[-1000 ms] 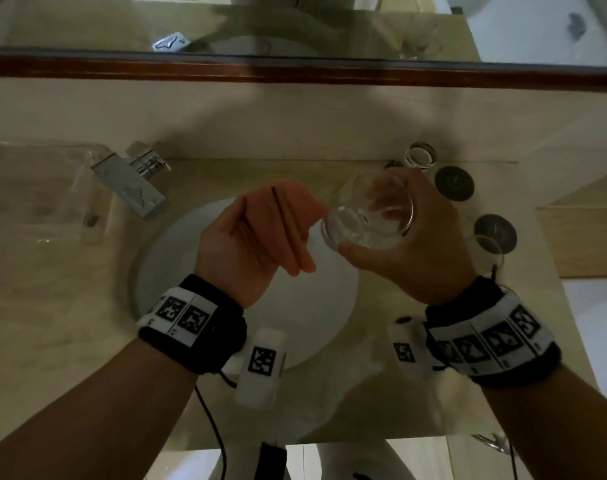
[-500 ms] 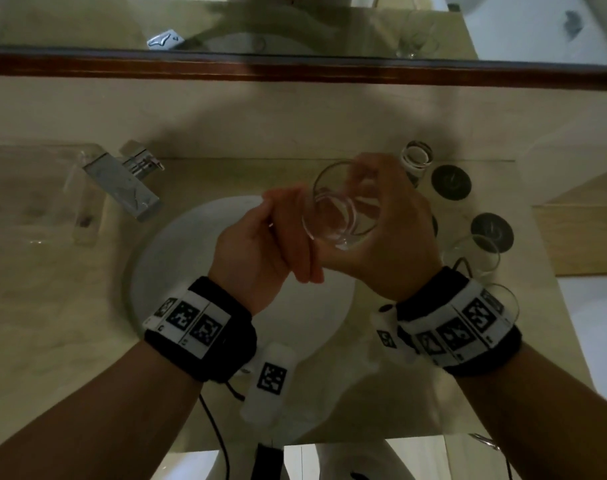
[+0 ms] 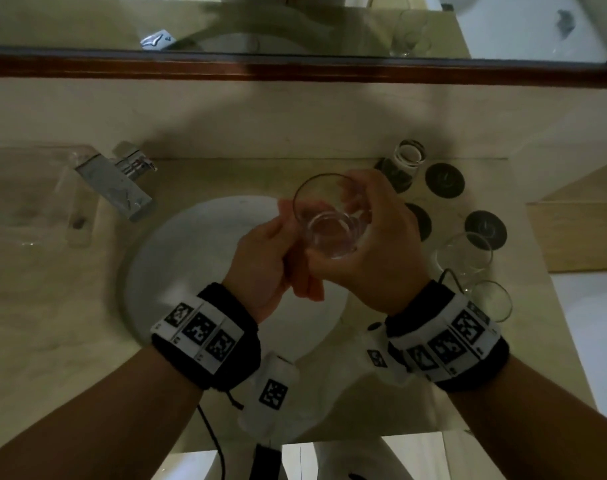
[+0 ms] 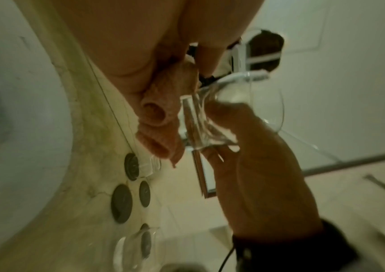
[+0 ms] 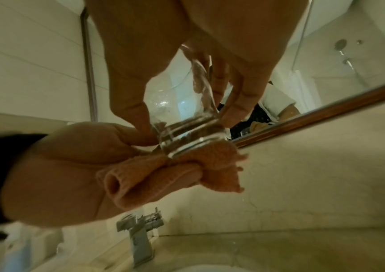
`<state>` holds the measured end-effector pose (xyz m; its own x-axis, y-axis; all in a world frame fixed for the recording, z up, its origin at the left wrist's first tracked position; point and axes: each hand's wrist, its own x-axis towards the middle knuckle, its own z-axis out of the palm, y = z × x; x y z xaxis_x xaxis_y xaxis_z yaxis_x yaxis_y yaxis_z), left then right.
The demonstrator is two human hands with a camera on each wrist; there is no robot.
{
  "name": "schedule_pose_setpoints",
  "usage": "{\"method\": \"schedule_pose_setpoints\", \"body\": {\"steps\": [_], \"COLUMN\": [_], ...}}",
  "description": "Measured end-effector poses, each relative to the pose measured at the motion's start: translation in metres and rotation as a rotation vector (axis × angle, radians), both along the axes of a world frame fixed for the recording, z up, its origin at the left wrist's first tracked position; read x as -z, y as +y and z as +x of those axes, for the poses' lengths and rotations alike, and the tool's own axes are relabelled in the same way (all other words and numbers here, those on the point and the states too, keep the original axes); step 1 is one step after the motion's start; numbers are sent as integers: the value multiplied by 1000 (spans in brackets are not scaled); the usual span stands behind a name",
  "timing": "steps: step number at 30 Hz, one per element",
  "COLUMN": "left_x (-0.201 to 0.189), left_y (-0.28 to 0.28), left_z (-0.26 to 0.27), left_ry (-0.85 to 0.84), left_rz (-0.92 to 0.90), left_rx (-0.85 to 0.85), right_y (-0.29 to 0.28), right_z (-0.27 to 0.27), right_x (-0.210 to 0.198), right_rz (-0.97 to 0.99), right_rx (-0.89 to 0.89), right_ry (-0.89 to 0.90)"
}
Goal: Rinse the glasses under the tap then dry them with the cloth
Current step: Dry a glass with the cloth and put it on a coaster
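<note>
A clear tumbler (image 3: 330,220) is held above the white sink basin (image 3: 191,271), mouth tilted toward me. My right hand (image 3: 375,237) wraps its fingers and thumb round the glass (image 5: 187,114). My left hand (image 3: 271,268) grips a bunched peach cloth (image 5: 168,174) and presses it against the glass's thick base. The cloth (image 4: 161,119) shows between both hands in the left wrist view, beside the glass (image 4: 212,117). Two more clear glasses (image 3: 463,254) stand on the counter at the right.
A chrome tap (image 3: 118,181) stands at the basin's back left. Several dark round coasters (image 3: 444,180) and a small jar (image 3: 404,164) lie on the counter at the right. A wood-framed mirror (image 3: 295,67) runs along the wall.
My right hand has brought the glass left and closer over the basin and turned its mouth up. My left hand has closed in under it with the cloth.
</note>
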<state>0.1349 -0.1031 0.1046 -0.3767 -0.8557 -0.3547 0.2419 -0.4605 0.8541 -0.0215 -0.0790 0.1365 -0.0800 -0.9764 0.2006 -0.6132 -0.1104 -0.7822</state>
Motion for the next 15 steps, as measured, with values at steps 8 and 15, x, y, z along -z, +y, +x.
{"method": "schedule_pose_setpoints", "body": {"steps": [8,15], "left_x": [-2,6], "left_y": [-4,-19], "left_z": [-5,-39], "left_ry": [-124,-145], "left_rz": [-5,139], "left_rx": [-55,-112], "right_y": [4,-4], "right_z": [-39,-95], "right_x": [13,14], "right_rz": [173,342], "right_rx": [132,251], "right_ry": [-116,80]}}
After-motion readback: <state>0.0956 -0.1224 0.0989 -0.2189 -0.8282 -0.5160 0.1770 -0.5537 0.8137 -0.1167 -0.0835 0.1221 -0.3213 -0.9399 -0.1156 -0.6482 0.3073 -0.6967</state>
